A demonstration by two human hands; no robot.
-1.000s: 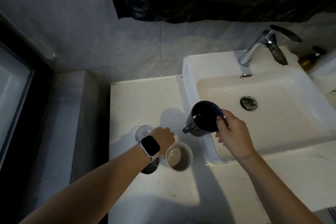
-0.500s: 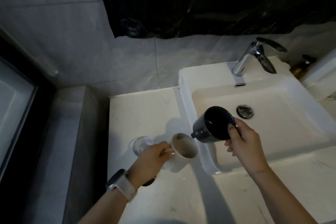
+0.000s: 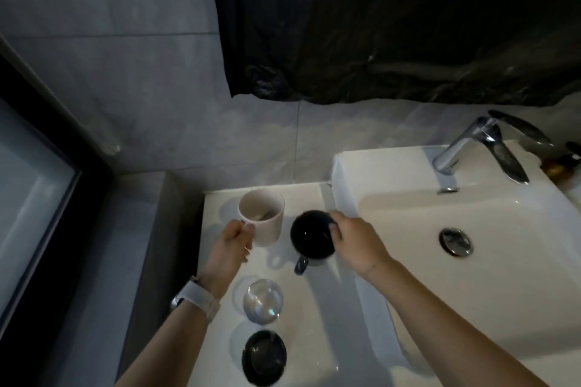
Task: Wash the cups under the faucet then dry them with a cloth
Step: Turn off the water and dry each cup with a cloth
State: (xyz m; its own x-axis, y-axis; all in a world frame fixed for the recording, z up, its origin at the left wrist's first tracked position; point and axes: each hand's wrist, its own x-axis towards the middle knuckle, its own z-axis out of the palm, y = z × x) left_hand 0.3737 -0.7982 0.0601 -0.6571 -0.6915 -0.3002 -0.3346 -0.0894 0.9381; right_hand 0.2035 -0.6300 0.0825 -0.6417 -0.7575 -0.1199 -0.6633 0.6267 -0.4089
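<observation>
Head view. A cream ceramic mug is held upright by its handle in the left hand, fingers curled round it, at 9 o'clock of a dark glazed mug. The dark mug is gripped at its rim by the right hand, its handle turned toward 6 o'clock; whether it rests on the white marble counter cannot be told. A clear drinking glass and a black round cup stand at 6 o'clock of the mugs. A white rectangular basin with a chrome lever faucet lies at 3 o'clock. Grey wall tiles and a black plastic sheet are seen behind.
</observation>
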